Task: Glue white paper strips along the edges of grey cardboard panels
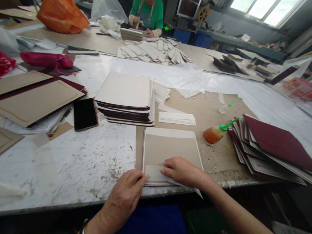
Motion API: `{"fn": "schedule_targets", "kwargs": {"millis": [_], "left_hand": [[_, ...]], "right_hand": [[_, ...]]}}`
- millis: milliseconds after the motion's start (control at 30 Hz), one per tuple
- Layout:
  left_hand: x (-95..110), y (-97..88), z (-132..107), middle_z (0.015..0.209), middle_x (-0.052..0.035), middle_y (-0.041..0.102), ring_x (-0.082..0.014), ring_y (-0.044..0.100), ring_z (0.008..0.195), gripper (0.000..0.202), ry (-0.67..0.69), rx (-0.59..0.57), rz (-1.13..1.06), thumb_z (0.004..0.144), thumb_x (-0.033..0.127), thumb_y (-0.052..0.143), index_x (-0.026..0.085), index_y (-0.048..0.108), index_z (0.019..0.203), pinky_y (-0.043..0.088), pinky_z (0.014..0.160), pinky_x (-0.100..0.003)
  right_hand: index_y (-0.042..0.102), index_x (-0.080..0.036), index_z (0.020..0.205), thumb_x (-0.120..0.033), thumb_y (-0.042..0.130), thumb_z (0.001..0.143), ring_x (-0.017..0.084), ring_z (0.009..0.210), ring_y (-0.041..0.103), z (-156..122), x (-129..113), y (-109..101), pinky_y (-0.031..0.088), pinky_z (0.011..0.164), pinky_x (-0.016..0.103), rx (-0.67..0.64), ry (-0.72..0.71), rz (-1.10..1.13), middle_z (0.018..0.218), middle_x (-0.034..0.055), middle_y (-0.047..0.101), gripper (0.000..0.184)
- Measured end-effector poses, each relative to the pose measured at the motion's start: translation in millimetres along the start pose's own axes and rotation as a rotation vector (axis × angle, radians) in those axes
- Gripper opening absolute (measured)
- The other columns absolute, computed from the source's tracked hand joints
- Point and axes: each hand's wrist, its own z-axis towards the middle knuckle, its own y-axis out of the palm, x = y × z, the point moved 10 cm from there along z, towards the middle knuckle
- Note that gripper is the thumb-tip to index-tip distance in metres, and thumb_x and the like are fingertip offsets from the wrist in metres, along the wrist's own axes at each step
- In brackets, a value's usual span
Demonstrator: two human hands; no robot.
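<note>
Laying a pale strip across the near part of a beige panel seems to be the step in hand; the panel lies flat at the table's front edge, a whitish band along its far side. The strip's left end sits near the panel's left edge, while its right end slants off past the near right corner. The next move, I judge, calls for swinging that loose end level with the near edge and smoothing it flat while the left end is kept in place. The left hand comes up from below, back upward, thumb and forefinger close together at the strip's left end; whether they pinch it or only press it, I cannot tell. The right hand reaches in from the lower right, its forearm slanting across the table edge, fingers curled inward and the thumb and forefinger tips down on the strip; their grip is partly hidden. Just beyond the panel are a stack of boards and a few loose white strips; to the right stand an amber glue bottle and a pile of maroon boards.
</note>
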Motion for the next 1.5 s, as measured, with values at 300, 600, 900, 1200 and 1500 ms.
{"fn": "schedule_targets", "kwargs": {"millis": [300, 600, 900, 1200, 1500], "left_hand": [[6.4, 1.4, -1.0, 0.092, -0.0080, 0.059, -0.0188, 0.055, 0.088, 0.030, 0.084, 0.014, 0.094, 0.084, 0.006, 0.040, 0.015, 0.056, 0.107, 0.051, 0.079, -0.034], [9.0, 7.9, -5.7, 0.093, -0.0088, 0.061, -0.0205, 0.055, 0.089, 0.026, 0.149, -0.024, 0.096, 0.087, 0.017, 0.044, 0.014, 0.054, 0.111, 0.048, 0.082, -0.037], [20.2, 9.0, -7.8, 0.093, -0.0103, 0.065, -0.0209, 0.058, 0.088, 0.025, 0.293, -0.028, 0.181, 0.090, 0.015, 0.037, 0.011, 0.059, 0.100, 0.046, 0.082, -0.037], [21.9, 14.7, -16.1, 0.104, -0.0091, 0.064, -0.0216, 0.055, 0.097, 0.025, 0.412, -0.085, 0.219, 0.085, 0.007, 0.044, 0.011, 0.058, 0.105, 0.043, 0.089, -0.037], [17.7, 15.1, -15.8, 0.102, -0.0104, 0.064, -0.0211, 0.055, 0.096, 0.025, 0.373, -0.064, 0.179, 0.087, 0.007, 0.042, 0.009, 0.057, 0.106, 0.041, 0.088, -0.036]], "right_hand": [[0.058, -0.018, 0.068, -0.030, 0.053, 0.077, 0.013, 0.057, 0.047, -49.4, 49.0, -21.3, 0.026, 0.051, 0.023, 0.004, 0.163, -0.046, 0.062, 0.0005, 0.055, 0.016], [0.049, -0.017, 0.068, -0.032, 0.047, 0.081, 0.013, 0.061, 0.046, -94.0, 119.3, -18.6, 0.027, 0.054, 0.022, 0.361, 0.399, 0.106, 0.065, -0.0010, 0.050, 0.020], [0.050, -0.018, 0.068, -0.034, 0.052, 0.079, 0.013, 0.063, 0.047, -94.4, 123.8, -14.1, 0.026, 0.055, 0.022, 0.386, 0.430, 0.078, 0.067, -0.0010, 0.052, 0.019], [0.047, -0.018, 0.065, -0.030, 0.055, 0.078, 0.012, 0.060, 0.044, -95.1, 122.7, -14.3, 0.024, 0.054, 0.022, 0.416, 0.363, 0.142, 0.064, -0.0023, 0.049, 0.019], [0.044, -0.018, 0.063, -0.025, 0.057, 0.078, 0.011, 0.060, 0.042, -97.0, 117.0, -17.0, 0.025, 0.055, 0.021, 0.445, 0.316, 0.120, 0.064, -0.0030, 0.046, 0.021]]}}
